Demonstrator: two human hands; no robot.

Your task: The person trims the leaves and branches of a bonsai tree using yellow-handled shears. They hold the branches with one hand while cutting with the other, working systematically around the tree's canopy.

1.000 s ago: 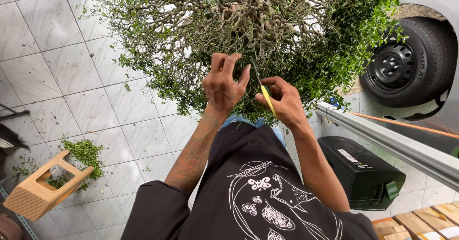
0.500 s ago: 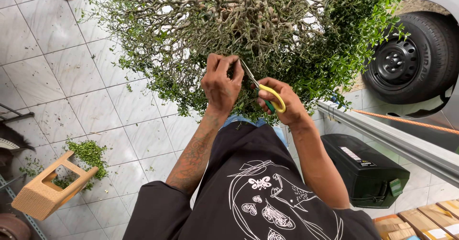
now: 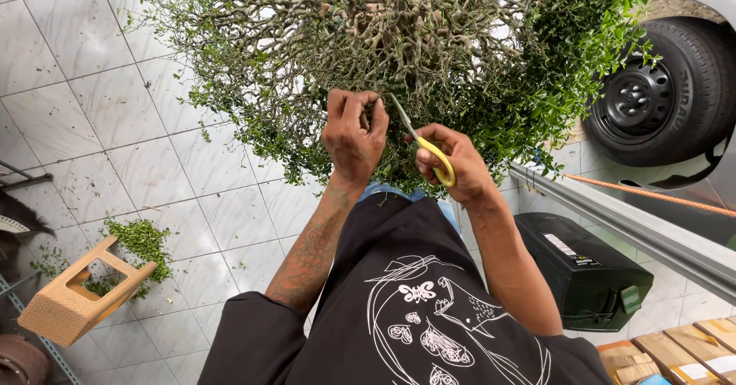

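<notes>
Left hand (image 3: 354, 134) — fingers pinched on a twig of the small-leaved shrub (image 3: 399, 55), steadying it. Right hand (image 3: 454, 164) — fingers gripping yellow-handled scissors (image 3: 424, 146), blades aimed at that twig.

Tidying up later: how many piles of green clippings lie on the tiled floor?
1 clear pile, left of the person, beside the tipped tan stool. Loose bits are scattered around; more may be hidden under the bush.

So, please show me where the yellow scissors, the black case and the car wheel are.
yellow scissors (image 3: 437, 159), head view, on the yellow handle loop.
black case (image 3: 586, 274), head view, on its lid.
car wheel (image 3: 640, 98), head view, on the hub.
</notes>
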